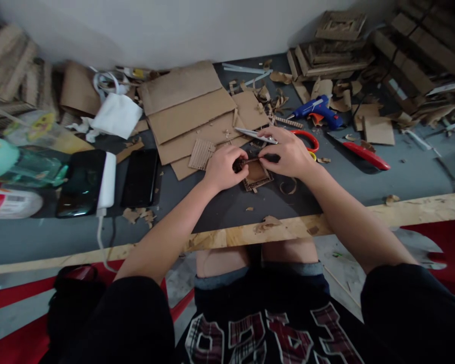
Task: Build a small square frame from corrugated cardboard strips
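Note:
My left hand (227, 168) is closed, thumb and fingers pinching a thin brown cardboard strip (252, 160). The strip's other end is pinched in my right hand (288, 151); fingers and shadow cover part of it. Just under both hands lies a small square cardboard frame (258, 177) with corrugated edges. Scissors with silver blades (255, 134) and a red handle (307, 139) rest on the table, partly behind my right hand. Beside my left hand is a piece of ribbed cardboard (201, 154), its corrugation exposed.
Flat cardboard sheets (185, 108) lie beyond my hands. A blue glue gun (318, 110) and a red utility knife (366, 154) are to the right. Phones (139, 178), a white power bank (106, 181) and bottles stand left. Cardboard frames (329, 58) are stacked behind; scraps are scattered about.

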`<state>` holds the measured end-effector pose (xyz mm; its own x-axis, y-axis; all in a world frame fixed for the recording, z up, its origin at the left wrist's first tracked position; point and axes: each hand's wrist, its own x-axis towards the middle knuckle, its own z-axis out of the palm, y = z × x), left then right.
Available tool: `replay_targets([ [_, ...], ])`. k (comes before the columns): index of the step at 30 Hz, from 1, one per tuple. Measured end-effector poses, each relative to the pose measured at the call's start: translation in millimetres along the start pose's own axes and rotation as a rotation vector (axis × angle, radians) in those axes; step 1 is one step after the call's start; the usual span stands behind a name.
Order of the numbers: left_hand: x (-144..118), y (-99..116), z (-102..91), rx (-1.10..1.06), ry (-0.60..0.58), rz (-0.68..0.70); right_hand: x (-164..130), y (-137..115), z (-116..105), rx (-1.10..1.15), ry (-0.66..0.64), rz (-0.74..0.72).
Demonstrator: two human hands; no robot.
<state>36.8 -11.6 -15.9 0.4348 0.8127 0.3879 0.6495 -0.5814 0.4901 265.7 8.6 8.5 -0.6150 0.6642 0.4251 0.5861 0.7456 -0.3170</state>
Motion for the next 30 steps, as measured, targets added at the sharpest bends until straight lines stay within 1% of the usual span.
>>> replay_targets([
  [3,1,-1,1.5,0.021,0.0,-0.049,-1,0,0,0.0,0.003,-0.005],
  [9,-1,0,3.4,0.023,0.021,-0.034,-1,0,4,-0.023,0.012,-0.009],
  [15,-5,5,4.1,0.074,0.02,-0.137,2,-4,5,-0.038,0.011,-0.051],
  [21,-5,11,-2.7,0.068,0.021,-0.21,2,-1,10,-0.046,0.021,-0.107],
  [26,-6,12,-6.0,-0.005,0.055,-0.232,1,0,17,0.024,0.016,-0.076],
  [30,-5,10,-6.3,-0.066,0.068,-0.344,0,-2,19,0.029,-0.014,-0.029],
])
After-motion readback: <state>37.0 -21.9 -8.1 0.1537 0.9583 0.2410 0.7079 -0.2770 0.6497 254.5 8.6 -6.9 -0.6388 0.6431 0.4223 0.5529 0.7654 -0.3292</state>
